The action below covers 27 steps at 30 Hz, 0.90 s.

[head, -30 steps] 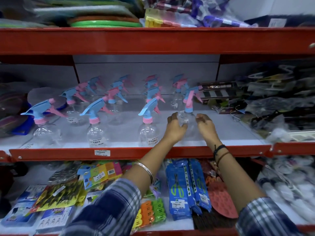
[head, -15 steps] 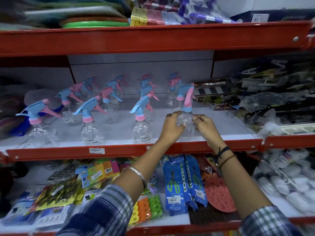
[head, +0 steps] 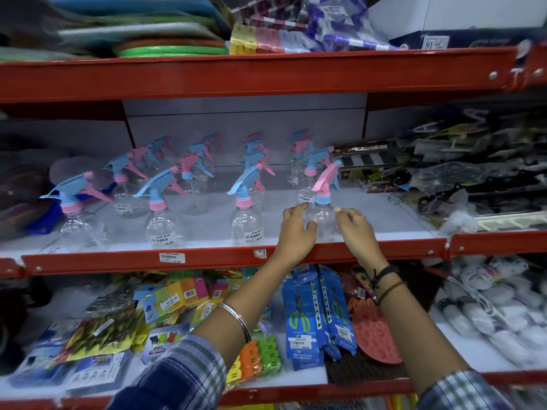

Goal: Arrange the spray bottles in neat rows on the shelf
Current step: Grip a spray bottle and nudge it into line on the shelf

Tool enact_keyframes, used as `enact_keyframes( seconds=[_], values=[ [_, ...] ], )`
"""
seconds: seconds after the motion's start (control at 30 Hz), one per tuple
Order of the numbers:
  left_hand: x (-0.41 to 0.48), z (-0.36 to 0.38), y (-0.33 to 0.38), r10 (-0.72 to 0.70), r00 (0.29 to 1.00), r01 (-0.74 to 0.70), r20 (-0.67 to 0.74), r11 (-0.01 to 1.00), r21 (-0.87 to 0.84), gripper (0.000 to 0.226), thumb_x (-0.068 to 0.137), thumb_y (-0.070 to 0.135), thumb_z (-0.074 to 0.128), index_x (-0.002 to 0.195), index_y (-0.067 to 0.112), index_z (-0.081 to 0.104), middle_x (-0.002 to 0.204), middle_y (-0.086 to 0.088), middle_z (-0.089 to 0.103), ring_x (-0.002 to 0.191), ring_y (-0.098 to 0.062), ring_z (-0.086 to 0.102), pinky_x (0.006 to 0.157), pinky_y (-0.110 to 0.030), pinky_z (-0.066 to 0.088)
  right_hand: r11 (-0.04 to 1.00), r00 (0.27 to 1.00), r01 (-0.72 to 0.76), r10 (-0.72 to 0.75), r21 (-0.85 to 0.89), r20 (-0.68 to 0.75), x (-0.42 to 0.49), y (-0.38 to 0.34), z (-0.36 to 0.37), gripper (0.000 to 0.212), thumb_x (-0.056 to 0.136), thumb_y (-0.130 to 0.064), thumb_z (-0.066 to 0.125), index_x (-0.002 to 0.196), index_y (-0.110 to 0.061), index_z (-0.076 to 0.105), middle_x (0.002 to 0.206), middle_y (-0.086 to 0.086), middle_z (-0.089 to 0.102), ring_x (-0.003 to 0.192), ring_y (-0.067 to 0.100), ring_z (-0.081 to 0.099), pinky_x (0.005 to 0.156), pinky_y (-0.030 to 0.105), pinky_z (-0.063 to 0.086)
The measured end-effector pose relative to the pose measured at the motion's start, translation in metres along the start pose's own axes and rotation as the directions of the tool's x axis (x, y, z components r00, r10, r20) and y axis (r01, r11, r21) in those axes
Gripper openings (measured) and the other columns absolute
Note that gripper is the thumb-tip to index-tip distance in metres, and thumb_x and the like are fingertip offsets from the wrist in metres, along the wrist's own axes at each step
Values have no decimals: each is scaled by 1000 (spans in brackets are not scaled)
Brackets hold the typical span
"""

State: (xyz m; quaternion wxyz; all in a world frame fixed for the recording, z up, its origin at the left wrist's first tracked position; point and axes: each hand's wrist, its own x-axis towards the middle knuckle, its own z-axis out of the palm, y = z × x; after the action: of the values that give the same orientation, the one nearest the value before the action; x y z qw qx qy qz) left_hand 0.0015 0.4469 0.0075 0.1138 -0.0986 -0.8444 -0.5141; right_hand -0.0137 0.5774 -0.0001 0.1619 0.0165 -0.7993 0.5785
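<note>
Clear plastic spray bottle with pink trigger head and blue collar (head: 321, 216): upright at the front edge of the white, red-railed shelf (head: 384, 235), centre-right of frame, rightmost in the front row. Left hand (head: 296, 232) and right hand (head: 355, 232): fingers loosely curved either side of its body, lightly cupping it; firm contact cannot be told. Further clear blue-and-pink spray bottles (head: 247, 220): rows running left and back, centre-left of frame.

Red metal shelving (head: 266, 75) runs across in three tiers with white shelf boards (head: 384, 220) and a grey back panel (head: 245, 119); lighting is dim and bluish.
</note>
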Motion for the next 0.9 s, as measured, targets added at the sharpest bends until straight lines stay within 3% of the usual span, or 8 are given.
enact_keyframes(
  seconds=[0.17, 0.3, 0.43, 0.53, 0.67, 0.8, 0.9],
  values=[
    [-15, 10, 9, -23, 998, 16, -54, 990, -140, 46, 97, 39, 24, 127, 11, 44, 128, -9, 41, 121, -17, 41, 102, -22, 26, 987, 993, -101, 93, 123, 72, 3, -8, 4, 38, 92, -42, 26, 101, -25, 59, 115, 9, 62, 108, 24, 56, 103, 46, 41],
    [-11, 5, 17, -41, 998, 33, -37, 981, -193, 33, 98, 37, 19, 106, 21, 48, 117, -6, 48, 106, -12, 41, 91, -23, 26, 993, 997, -79, 81, 87, -19, -5, -8, 4, 54, 87, -43, 26, 92, -2, 61, 105, 21, 65, 103, 36, 59, 99, 54, 44],
    [-4, 1, 12, -47, 999, 41, -24, 981, -190, 51, 97, 43, 18, 120, 11, 52, 130, -12, 53, 110, -11, 44, 92, -24, 28, 997, 996, -49, 53, 64, -75, -13, -7, 6, 48, 90, -45, 25, 94, -15, 61, 100, 11, 64, 102, 29, 59, 97, 50, 46],
    [-7, 3, 9, -34, 996, 19, -88, 986, -168, 54, 96, 46, 18, 114, 11, 53, 124, -12, 54, 118, -22, 48, 96, -30, 33, 994, 995, -53, 61, 94, -81, -12, -10, 4, 47, 94, -38, 25, 103, -8, 61, 103, 9, 60, 100, 24, 55, 95, 42, 43],
    [-13, 6, 8, -19, 996, 4, -83, 984, -180, 51, 96, 44, 20, 126, 12, 47, 134, -9, 48, 123, -18, 44, 97, -23, 28, 991, 997, -57, 63, 119, -49, -12, -10, 8, 51, 82, -44, 24, 102, -18, 63, 115, 10, 64, 111, 26, 56, 103, 49, 42],
    [-12, 2, 12, -25, 995, 6, -93, 979, -201, 50, 97, 42, 20, 121, 12, 51, 131, -10, 52, 108, -11, 44, 94, -24, 30, 993, 994, -51, 60, 108, -88, -15, -9, 11, 42, 82, -43, 24, 88, -21, 59, 98, 6, 62, 102, 26, 57, 99, 50, 44],
    [-16, -1, 14, -24, 996, 6, -85, 978, -208, 50, 97, 42, 19, 122, 14, 52, 131, -10, 53, 110, -13, 46, 96, -25, 32, 995, 993, -28, 39, 101, -114, -18, -8, 13, 42, 92, -36, 26, 90, -12, 60, 94, 7, 61, 96, 25, 57, 92, 44, 46]
  ],
)
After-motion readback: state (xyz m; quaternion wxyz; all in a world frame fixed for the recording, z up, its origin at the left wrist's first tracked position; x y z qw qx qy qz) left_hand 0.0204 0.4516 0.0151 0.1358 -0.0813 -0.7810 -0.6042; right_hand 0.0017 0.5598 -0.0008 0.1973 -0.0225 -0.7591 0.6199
